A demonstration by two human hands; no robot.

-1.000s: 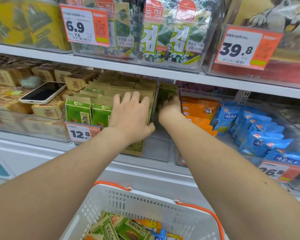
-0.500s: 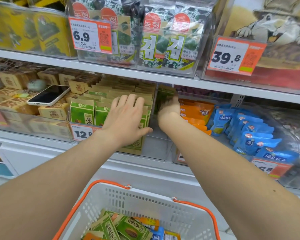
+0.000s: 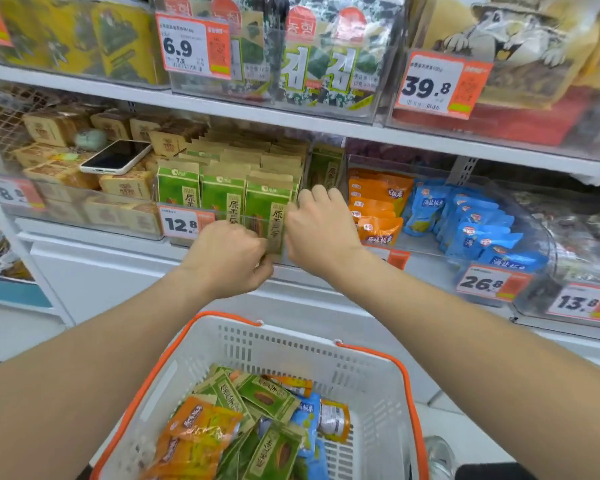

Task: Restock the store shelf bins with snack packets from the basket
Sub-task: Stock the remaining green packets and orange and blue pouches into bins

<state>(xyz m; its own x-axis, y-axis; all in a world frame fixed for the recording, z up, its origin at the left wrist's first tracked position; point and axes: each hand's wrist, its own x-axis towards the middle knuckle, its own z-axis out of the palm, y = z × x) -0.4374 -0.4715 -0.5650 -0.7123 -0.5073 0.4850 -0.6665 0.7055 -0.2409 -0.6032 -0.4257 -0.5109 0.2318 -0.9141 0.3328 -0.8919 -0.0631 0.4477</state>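
Both hands are up at twelve o'clock, working at the front of the clear bin point(image 3: 229, 218) of green snacks. The left hand point(image 3: 229, 258) is curled tight, pinching the lower corner of the front green packet point(image 3: 269, 209). The right hand point(image 3: 321, 233) is curled against that packet's right edge, but I cannot tell whether it actually grips it or only steadies it. The packet stands upright in the bin's right front corner, touching the row beside it.

Risks from here, as I judge them:
- That front row looks packed. Forcing the packet down could buckle it or push its neighbours up over the low front wall.
- If the pinch slips, the packet may drop past the shelf edge. The white basket point(image 3: 291, 355) at six o'clock sits below and might catch it, or might not.
- The orange packets point(image 3: 378, 199) lie just beside, at two o'clock, so a stray elbow could drag them forward.
- A phone point(image 3: 115, 155) lies loose on the brown packs at ten o'clock. Jolting the shelf could slide it off.

The mixed packets point(image 3: 267, 396) in the basket are not yet shelved.
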